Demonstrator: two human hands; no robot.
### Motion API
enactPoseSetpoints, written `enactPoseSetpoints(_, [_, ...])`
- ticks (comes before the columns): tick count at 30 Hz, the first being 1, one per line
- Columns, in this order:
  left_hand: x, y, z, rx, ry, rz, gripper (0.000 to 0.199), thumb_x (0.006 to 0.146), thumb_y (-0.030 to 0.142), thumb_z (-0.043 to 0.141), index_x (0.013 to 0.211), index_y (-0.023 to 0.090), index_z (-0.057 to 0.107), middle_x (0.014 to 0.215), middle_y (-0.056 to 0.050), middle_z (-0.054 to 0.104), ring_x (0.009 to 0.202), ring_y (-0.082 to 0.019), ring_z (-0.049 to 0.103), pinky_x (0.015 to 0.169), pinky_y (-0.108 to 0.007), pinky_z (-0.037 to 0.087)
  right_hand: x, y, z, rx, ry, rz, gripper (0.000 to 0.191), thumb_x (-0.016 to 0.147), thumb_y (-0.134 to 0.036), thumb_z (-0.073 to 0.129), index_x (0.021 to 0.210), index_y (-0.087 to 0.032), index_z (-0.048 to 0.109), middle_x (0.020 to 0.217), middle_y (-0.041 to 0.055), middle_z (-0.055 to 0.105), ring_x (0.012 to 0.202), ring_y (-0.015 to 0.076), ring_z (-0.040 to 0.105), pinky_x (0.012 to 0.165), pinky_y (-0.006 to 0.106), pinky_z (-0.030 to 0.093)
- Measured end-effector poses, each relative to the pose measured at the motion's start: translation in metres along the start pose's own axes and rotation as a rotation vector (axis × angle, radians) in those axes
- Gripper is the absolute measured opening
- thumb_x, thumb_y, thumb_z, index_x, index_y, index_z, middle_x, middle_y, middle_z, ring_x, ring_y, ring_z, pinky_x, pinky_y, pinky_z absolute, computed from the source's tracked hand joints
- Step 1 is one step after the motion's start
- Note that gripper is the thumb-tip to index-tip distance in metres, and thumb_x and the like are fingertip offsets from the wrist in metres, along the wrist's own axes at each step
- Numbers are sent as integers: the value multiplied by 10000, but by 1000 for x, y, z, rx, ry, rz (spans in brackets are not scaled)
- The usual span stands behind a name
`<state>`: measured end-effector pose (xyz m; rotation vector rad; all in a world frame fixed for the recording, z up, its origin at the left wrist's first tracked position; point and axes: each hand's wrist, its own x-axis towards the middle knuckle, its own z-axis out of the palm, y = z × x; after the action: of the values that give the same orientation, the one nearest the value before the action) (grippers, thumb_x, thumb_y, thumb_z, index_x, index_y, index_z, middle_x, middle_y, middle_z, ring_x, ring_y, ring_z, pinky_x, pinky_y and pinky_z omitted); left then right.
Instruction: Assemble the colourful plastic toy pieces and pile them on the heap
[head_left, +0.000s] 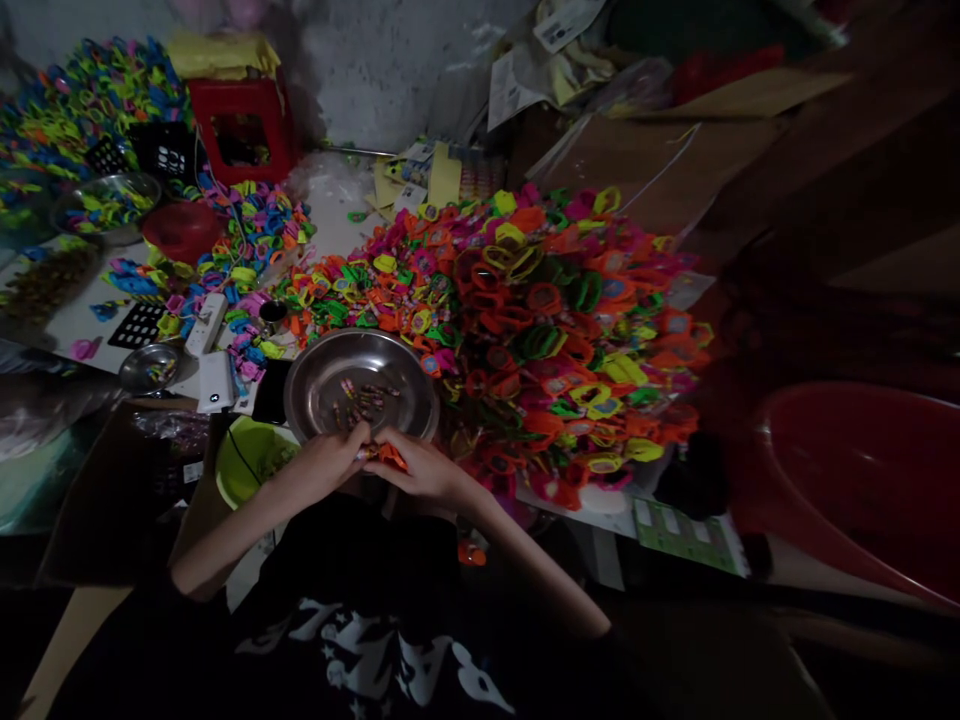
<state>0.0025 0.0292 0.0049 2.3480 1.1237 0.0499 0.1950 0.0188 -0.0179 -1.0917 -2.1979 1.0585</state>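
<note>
My left hand point(343, 460) and my right hand point(420, 468) meet just over the near rim of a steel bowl point(304, 395). My right hand's fingers are closed on an orange plastic toy watch point(393, 457). Pinched in my left fingers, against the watch, is a small patterned roll point(366, 453) that looks like a wrapped candy. Several similar small rolls point(366, 400) lie in the bowl. Beside the bowl rises a big heap of toy watches point(555, 340) in orange, yellow, green and pink. My fingers partly hide the held pieces.
Left of the bowl are a white power strip point(206, 325), a white power bank point(216, 382), a small metal bowl point(150, 370) and a green basin point(238, 470). A red stool point(241, 130) stands behind. Cardboard point(652, 165) is at the back right, a large red basin point(862, 480) at far right.
</note>
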Motion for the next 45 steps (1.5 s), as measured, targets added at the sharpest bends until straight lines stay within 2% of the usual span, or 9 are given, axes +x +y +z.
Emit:
enactPoseSetpoints(4, [1, 1, 1, 42, 1, 18, 167, 884, 182, 478, 1042, 161, 428, 847, -95, 678, 743, -232, 679, 584, -275, 477, -2, 3, 2, 34, 18, -5, 235, 893, -410, 504, 955, -184, 510, 906, 56, 630, 814, 169, 595, 730, 285, 462])
enactPoseSetpoints(10, [-2, -2, 2, 63, 76, 176, 166, 880, 173, 490, 1041, 171, 448, 804, -66, 670, 721, -205, 666, 568, -249, 457, -6, 2, -5, 123, -13, -28, 240, 853, -417, 564, 899, -185, 521, 835, 14, 608, 752, 140, 569, 693, 244, 441])
enactPoseSetpoints(13, [-5, -1, 0, 83, 102, 207, 127, 871, 160, 490, 994, 170, 458, 786, -60, 669, 697, -192, 658, 564, -246, 450, -8, -2, -9, 116, -14, -49, 240, 844, -417, 580, 876, -187, 520, 811, 6, 596, 733, 135, 560, 675, 236, 427])
enactPoseSetpoints(16, [-7, 1, -2, 109, 96, 195, 97, 857, 143, 493, 942, 167, 452, 779, -62, 671, 683, -193, 658, 556, -249, 446, -8, -6, -11, 75, -5, -80, 226, 851, -410, 574, 855, -190, 519, 786, 4, 590, 713, 135, 563, 653, 230, 420])
enactPoseSetpoints(23, [-6, 2, -5, 92, 110, 135, 111, 840, 126, 500, 903, 178, 425, 802, -59, 672, 711, -195, 665, 570, -244, 445, -6, -8, -5, -66, 128, -134, 218, 879, -413, 533, 851, -197, 530, 800, 32, 615, 740, 157, 583, 665, 243, 425])
enactPoseSetpoints(29, [-7, 1, -3, -56, 72, 113, 106, 866, 215, 527, 916, 196, 436, 809, -31, 673, 711, -183, 667, 571, -227, 439, -6, -2, -12, 102, 11, -173, 282, 841, -464, 582, 871, -188, 530, 809, 18, 616, 737, 139, 587, 656, 223, 431])
enactPoseSetpoints(32, [-7, 1, 1, -78, 62, 77, 124, 884, 242, 504, 977, 190, 439, 840, -53, 683, 748, -207, 679, 582, -243, 453, -4, 0, -14, 12, -39, -152, 273, 849, -456, 571, 886, -188, 536, 847, 34, 625, 781, 159, 591, 683, 242, 431])
enactPoseSetpoints(37, [-5, -1, 8, -78, 88, 19, 156, 894, 236, 460, 1035, 176, 430, 863, -69, 689, 753, -206, 685, 577, -244, 463, -3, -1, -10, -170, -22, -76, 224, 873, -414, 546, 889, -192, 527, 872, 53, 623, 798, 177, 586, 682, 255, 415])
enactPoseSetpoints(45, [-6, 4, 8, 49, 129, 88, 151, 847, 123, 486, 982, 170, 436, 875, -85, 694, 766, -211, 685, 595, -257, 489, -2, -1, -16, 130, -42, -98, 304, 838, -476, 574, 832, -181, 500, 800, 5, 582, 731, 130, 545, 660, 225, 399])
